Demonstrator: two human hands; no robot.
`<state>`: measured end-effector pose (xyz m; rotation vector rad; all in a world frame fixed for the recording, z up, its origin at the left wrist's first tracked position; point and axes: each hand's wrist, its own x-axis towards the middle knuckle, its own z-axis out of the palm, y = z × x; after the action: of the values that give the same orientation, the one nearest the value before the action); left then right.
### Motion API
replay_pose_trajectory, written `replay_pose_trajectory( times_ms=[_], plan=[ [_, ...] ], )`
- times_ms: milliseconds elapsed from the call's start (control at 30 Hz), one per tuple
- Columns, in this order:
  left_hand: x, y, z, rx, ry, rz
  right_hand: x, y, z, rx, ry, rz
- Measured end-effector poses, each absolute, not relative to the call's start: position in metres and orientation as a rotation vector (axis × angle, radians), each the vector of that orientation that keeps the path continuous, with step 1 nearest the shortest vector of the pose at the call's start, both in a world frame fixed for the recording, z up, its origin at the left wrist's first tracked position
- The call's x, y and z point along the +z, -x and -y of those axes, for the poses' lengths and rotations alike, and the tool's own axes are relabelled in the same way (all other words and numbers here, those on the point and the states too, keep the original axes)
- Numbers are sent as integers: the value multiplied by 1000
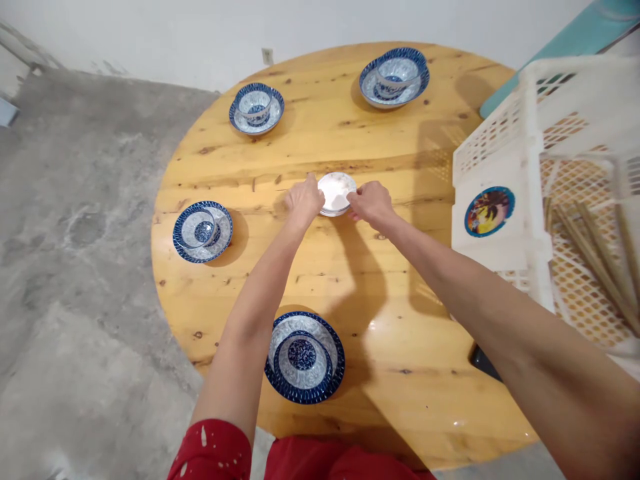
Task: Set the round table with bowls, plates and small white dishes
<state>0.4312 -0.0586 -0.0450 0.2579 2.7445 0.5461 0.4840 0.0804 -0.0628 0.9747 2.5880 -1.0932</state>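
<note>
Both my hands are at a small stack of white saucers (336,190) near the middle of the round wooden table (280,267). My left hand (306,199) grips the stack's left rim, its fingers curled and partly hidden. On the right rim, my right hand (371,202) pinches the edge between thumb and fingers. Closest to me is a blue-and-white plate (334,373) with a bowl (303,360) in it. A similar plate (224,247) with a bowl (199,228) stands on the left side.
Two more plate-and-bowl sets stand at the far side, one left (256,110) and one right (394,79). A white plastic basket (505,260) with chopsticks (595,247) takes up the right side. A dark object (484,363) lies below it. Concrete floor (90,267) surrounds the table's left.
</note>
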Motion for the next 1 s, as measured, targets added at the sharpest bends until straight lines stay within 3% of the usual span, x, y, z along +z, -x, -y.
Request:
replay_pose_trajectory(
  times_ms=[100,233,467,567,667,1000],
  plan=[
    [-45,-428,57,383,-329,-2829,-64,-482,-85,-825,-970,-2795],
    [-47,-426,54,344,-351,-2842,-72,-476,-88,-756,-988,-2862],
    [-37,-426,55,440,-410,-2915,-78,-468,-94,-947,-990,-2947],
    [-26,-424,57,532,-415,-2951,-54,-473,-90,-1016,-927,-2978],
    [-10,-430,63,606,-444,-2953,-20,-492,-82,-893,-953,-2916],
    [29,-555,91,482,-789,-2712,-5,-664,-73,-1350,-1017,-2781]
  ],
)
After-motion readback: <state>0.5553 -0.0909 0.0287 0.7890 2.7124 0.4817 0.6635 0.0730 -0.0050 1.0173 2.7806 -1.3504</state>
